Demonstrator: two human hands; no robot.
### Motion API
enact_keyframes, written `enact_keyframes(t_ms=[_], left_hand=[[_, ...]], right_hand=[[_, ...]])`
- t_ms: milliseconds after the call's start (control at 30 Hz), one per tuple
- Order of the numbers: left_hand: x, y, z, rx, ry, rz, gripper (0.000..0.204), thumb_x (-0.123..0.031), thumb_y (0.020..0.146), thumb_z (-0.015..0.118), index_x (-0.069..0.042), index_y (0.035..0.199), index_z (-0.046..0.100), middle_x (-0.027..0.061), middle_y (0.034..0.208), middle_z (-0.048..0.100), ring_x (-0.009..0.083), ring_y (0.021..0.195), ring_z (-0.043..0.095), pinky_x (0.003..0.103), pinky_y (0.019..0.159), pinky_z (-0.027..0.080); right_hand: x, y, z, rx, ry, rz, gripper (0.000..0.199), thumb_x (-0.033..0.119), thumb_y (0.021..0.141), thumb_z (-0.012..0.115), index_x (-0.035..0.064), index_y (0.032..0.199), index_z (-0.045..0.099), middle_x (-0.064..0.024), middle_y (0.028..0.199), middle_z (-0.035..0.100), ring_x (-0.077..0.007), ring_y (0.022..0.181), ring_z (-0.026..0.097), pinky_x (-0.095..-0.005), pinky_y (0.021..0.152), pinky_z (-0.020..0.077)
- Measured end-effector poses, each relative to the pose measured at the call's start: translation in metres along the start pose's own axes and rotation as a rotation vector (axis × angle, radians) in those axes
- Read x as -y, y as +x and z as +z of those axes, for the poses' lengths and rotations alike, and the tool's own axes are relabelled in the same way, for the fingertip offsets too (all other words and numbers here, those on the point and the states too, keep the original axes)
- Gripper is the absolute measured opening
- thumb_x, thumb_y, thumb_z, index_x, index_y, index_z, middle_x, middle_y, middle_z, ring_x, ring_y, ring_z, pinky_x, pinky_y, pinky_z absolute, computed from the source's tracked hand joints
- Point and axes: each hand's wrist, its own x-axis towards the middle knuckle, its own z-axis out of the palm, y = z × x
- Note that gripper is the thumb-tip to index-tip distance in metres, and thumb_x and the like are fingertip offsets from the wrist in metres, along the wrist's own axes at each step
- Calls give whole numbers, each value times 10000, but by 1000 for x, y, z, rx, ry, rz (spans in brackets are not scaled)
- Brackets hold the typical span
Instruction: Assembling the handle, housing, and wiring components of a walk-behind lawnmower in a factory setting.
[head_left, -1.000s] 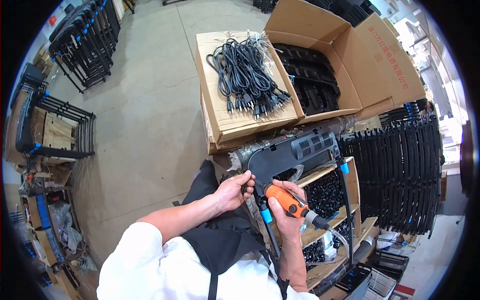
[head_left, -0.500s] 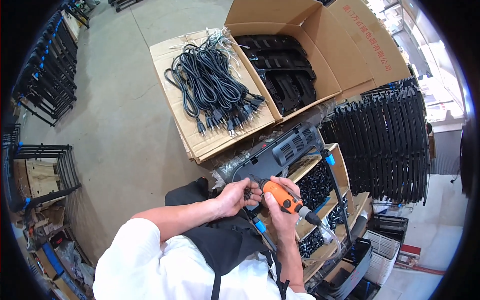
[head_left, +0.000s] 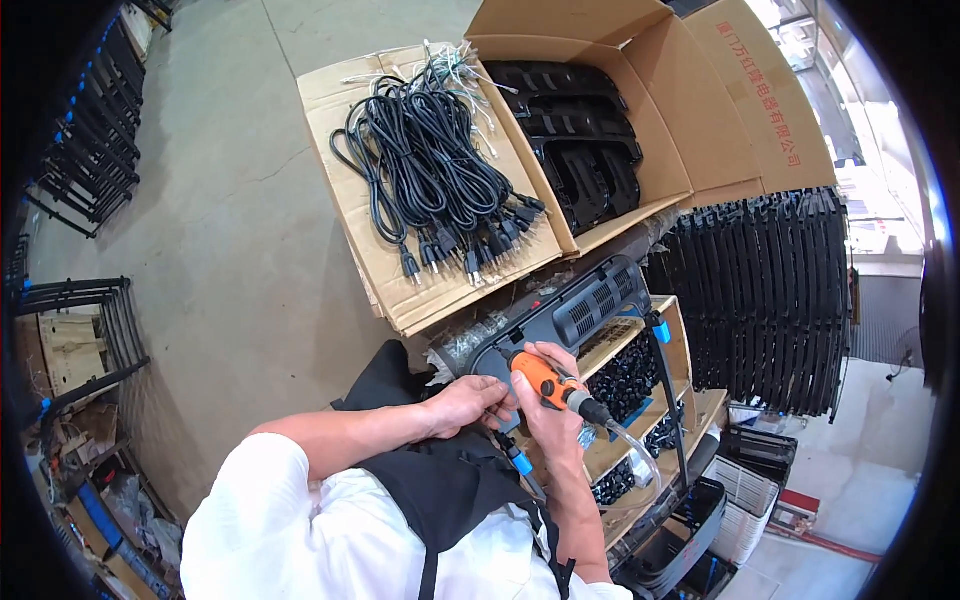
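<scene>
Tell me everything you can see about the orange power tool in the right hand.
The orange power tool is a slim handheld driver with an orange plastic body and a dark rear end near, where a clear hose curls down and away. The right hand wraps around it, holding it tilted, its front end pointed at the near end of the black slotted housing. Its tip is hidden. The left hand is beside it on the housing.

Right hand (head_left: 548, 408) grips an orange power screwdriver (head_left: 545, 378), its tip toward nine o'clock against a black vented housing (head_left: 585, 308). Left hand (head_left: 468, 402) steadies that housing's near end. Black power cords (head_left: 435, 170) lie on cardboard at twelve o'clock.
</scene>
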Motion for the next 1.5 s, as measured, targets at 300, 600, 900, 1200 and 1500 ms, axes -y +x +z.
enact_keyframes(t_ms=[300, 600, 900, 1200, 1500], left_hand=[[4, 2, -14, 31, 72, 18, 373, -367, 1135, 481, -71, 1025, 679, -5, 811, 649, 100, 695, 609, 244, 577, 500], [-2, 2, -15, -18, 202, 93, 360, -321, 1141, 461, -37, 1112, 680, 10, 889, 684, 101, 709, 603, 241, 594, 507], [-5, 5, -1, -60, -38, 75, 305, -326, 1104, 556, -59, 1051, 694, 16, 859, 669, 100, 704, 576, 255, 625, 483], [0, 18, 3, -25, 18, -27, 267, -262, 1127, 515, -50, 1150, 675, 33, 1052, 717, 106, 820, 656, 255, 668, 540], [10, 31, 1, -84, -229, 28, 280, -309, 1090, 602, -44, 1128, 685, 38, 943, 735, 92, 720, 644, 225, 574, 521]], right_hand=[[-3, 14, 5, 67, -103, 7, 371, -14, 840, 792, -7, 1192, 676, -141, 1227, 722, -190, 1040, 707, -335, 943, 573], [-6, 13, 3, 51, -100, -30, 390, 71, 839, 812, 33, 1211, 699, -97, 1049, 756, -161, 911, 715, -307, 859, 581], [-9, 8, -2, 41, -64, 2, 524, -13, 857, 788, -9, 1340, 586, -167, 1272, 699, -213, 1111, 703, -340, 989, 567], [3, 21, -2, 79, -151, 14, 453, 39, 842, 799, 22, 1270, 653, -113, 1162, 746, -169, 1032, 719, -313, 927, 571], [41, 11, -37, -51, 34, -31, 441, 30, 839, 805, 26, 1260, 670, -114, 1183, 735, -196, 1033, 716, -338, 929, 566]])
